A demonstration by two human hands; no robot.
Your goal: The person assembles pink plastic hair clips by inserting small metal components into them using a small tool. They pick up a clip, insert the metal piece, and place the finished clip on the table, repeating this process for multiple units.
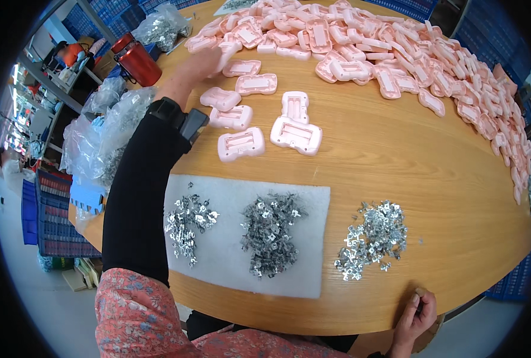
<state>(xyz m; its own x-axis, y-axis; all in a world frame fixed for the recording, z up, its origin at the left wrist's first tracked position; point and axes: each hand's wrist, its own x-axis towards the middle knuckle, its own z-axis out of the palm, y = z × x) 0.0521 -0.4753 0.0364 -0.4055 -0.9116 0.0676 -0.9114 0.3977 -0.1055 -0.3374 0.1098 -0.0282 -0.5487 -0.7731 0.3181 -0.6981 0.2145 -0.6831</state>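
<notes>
My left arm, in a black sleeve cover, reaches across the table's left side. At the near edge of the heap, my left hand [204, 64] is closed on a tilted pink plastic housing [227, 55]; its fingertips are mostly hidden. Just nearer lie several loose pink housings [240, 144], some showing battery compartments. My right hand [419, 313] rests at the table's near right edge, its fingers curled in. Whether it holds anything small is hidden. Between my arms, a white foam sheet [227, 250] bears two piles of small metal contact pieces [270, 235].
A third pile of metal pieces [373, 235] lies on the bare wood [397, 161]. Pink housings [420, 65] are heaped along the far and right edges. At left stand a red flask [137, 61] and clear plastic bags [107, 128]. Blue crates [62, 215] stand beyond the table.
</notes>
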